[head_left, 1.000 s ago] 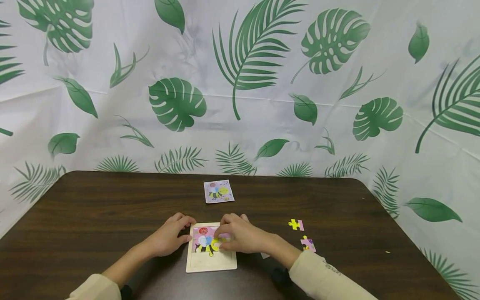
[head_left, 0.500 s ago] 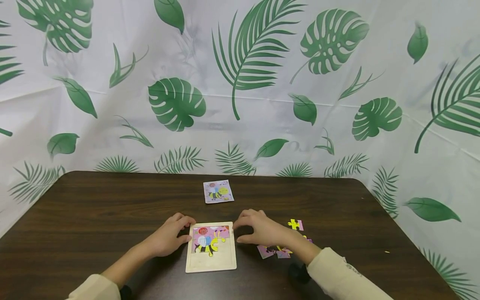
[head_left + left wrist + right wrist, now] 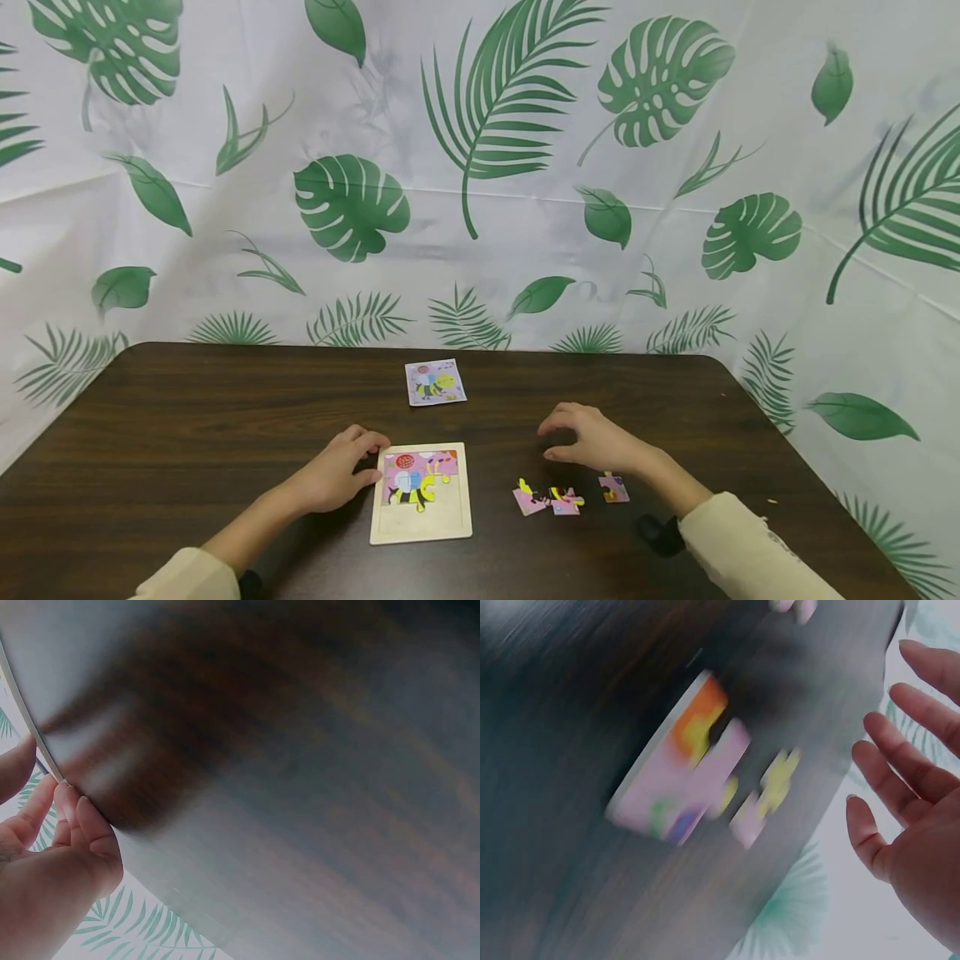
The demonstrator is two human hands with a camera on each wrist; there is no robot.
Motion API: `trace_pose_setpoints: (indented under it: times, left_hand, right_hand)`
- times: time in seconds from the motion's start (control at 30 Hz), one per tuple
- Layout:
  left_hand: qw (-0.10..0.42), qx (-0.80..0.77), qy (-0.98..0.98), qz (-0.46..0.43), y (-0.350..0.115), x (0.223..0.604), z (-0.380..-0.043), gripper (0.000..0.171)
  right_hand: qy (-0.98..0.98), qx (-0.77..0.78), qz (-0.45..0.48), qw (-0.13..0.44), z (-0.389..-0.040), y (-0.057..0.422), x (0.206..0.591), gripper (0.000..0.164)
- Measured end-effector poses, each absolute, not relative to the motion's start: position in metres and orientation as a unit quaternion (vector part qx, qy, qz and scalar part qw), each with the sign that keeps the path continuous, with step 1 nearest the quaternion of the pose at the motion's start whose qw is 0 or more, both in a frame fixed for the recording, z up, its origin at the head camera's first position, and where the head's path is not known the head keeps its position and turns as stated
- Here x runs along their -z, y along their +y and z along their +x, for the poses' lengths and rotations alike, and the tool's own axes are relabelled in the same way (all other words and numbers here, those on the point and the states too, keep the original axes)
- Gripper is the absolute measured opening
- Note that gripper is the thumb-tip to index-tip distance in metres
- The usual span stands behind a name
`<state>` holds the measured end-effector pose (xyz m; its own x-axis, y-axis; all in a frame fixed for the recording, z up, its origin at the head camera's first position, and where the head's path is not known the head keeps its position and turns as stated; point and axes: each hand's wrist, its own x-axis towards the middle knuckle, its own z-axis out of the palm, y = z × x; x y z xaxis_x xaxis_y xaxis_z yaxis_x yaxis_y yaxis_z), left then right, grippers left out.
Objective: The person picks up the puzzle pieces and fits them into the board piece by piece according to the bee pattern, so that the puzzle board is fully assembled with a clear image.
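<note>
A square wooden puzzle board (image 3: pixel 423 527) lies on the table, its upper part filled with joined pieces of a bee picture (image 3: pixel 408 482) and its lower part bare wood. My left hand (image 3: pixel 337 473) rests against the board's left edge, thumb and fingertips touching it; the left wrist view shows the fingertips (image 3: pixel 67 799) at the thin rim. My right hand (image 3: pixel 596 440) hovers to the right with loosely spread fingers, holding nothing. Nearby lie loose jigsaw pieces: a pink and yellow one (image 3: pixel 529 500), another (image 3: pixel 566 502), and one (image 3: pixel 615 488) below the wrist. A yellow-pink piece (image 3: pixel 775 786) shows in the right wrist view.
A printed bee picture card (image 3: pixel 436 383) lies behind the board on the dark wooden table (image 3: pixel 247 417). A leaf-patterned white cloth (image 3: pixel 450 275) hangs behind the table. A tiny yellowish scrap (image 3: pixel 772 502) lies far right.
My right hand has let go of a piece in the board and moved right, over the loose pieces, fingers opening. My left hand has stayed at the board's left edge.
</note>
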<state>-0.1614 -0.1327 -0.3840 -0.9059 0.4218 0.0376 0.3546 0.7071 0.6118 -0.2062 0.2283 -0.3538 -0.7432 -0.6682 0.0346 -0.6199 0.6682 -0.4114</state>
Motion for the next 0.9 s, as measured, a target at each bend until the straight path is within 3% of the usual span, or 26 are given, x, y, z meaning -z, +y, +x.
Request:
trace_pose_setpoints:
  times: [0.4,0.9]
  left_hand:
    - [0.047,-0.321,0.921,0.215,-0.134,0.383,-0.161,0.027]
    - [0.047,-0.323,0.92,0.218,-0.132,0.384,-0.161,0.026]
  right_hand:
    - [0.933,0.214,-0.28,0.068,-0.213,0.282,0.355,0.022]
    - [0.948,0.203,-0.241,0.048,-0.208,0.292,0.368,0.024]
